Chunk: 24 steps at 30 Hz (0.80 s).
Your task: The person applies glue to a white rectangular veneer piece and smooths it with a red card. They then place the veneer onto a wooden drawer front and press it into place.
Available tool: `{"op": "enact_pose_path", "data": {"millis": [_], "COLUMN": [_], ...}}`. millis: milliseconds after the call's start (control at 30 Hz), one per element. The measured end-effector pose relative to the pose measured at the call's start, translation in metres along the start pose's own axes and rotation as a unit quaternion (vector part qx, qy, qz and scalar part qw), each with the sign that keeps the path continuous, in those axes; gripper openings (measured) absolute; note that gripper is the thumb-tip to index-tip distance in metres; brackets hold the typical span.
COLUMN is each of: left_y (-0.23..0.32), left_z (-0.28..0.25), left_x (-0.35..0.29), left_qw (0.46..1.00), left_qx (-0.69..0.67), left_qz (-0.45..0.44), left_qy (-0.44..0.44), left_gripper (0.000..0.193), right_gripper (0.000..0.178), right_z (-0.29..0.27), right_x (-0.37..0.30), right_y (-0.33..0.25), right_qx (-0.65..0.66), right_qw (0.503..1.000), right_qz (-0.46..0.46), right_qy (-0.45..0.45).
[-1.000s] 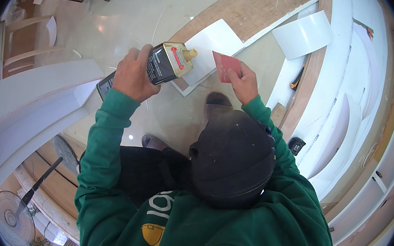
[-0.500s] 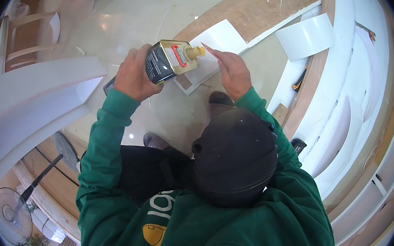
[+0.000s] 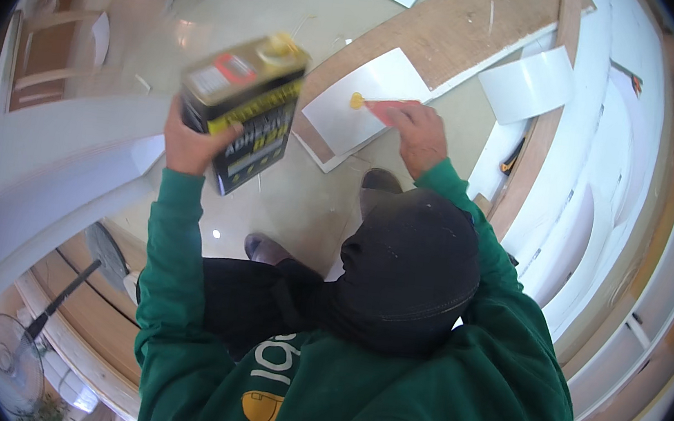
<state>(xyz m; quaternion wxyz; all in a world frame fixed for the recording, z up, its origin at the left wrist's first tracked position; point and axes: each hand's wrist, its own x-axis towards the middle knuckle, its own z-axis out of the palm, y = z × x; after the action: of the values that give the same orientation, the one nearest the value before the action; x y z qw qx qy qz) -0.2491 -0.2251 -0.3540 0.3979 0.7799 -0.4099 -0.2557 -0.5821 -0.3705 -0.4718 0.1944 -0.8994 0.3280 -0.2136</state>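
Observation:
My left hand [image 3: 190, 139] grips a rectangular metal glue can [image 3: 252, 140], black and yellow with a spout on top, held up off the floor. The can is blurred by motion and now stands nearly upright. In my right hand [image 3: 421, 143] is a flat pinkish-red spreader [image 3: 384, 113], pinched between thumb and fingers. A dollop of yellow glue [image 3: 356, 101] shows at the spreader's tip, over a white sheet [image 3: 338, 120]. Whether the glue sits on the sheet or on the spreader, I cannot tell. Beneath the sheet lies a long brown board [image 3: 455, 26].
A curved white sheet [image 3: 528, 84] and a yellow-black utility knife [image 3: 513, 157] lie to the right, beside long white panels [image 3: 579, 170]. At left stands a white box-like cabinet [image 3: 45, 172], with a fan [image 3: 9, 357] below it. My shoes [image 3: 271, 249] are on the shiny floor.
The can has swung from tilted toward the spreader to nearly upright, moving left and away from it. My right hand has moved slightly right and down, and yellow glue now shows at the spreader's tip.

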Motion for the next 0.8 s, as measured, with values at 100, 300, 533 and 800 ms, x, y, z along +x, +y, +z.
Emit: {"op": "enact_pose_path", "data": {"millis": [100, 300, 533, 800], "left_y": [-0.021, -0.068, -0.113, -0.087], "left_z": [0.006, 0.063, 0.130, 0.209], "left_x": [0.024, 0.055, -0.008, -0.066], "left_qw": [0.987, 0.938, 0.899, 0.964], "left_qx": [-0.065, -0.132, 0.134, 0.256], "left_qz": [-0.025, 0.028, -0.230, 0.020], "left_qy": [0.146, 0.318, 0.347, -0.070], "left_gripper": [0.072, 0.099, 0.120, 0.062], "right_gripper": [0.029, 0.032, 0.030, 0.029], "right_z": [-0.010, -0.009, 0.001, 0.042], "right_x": [-0.003, 0.004, 0.017, 0.020], "right_y": [0.003, -0.003, 0.008, 0.003], "right_qx": [-0.028, 0.001, -0.055, -0.048], "right_qw": [0.999, 0.999, 0.997, 0.995], "right_qz": [0.023, 0.027, 0.036, 0.019], "right_qy": [0.018, -0.027, -0.052, -0.084]}}
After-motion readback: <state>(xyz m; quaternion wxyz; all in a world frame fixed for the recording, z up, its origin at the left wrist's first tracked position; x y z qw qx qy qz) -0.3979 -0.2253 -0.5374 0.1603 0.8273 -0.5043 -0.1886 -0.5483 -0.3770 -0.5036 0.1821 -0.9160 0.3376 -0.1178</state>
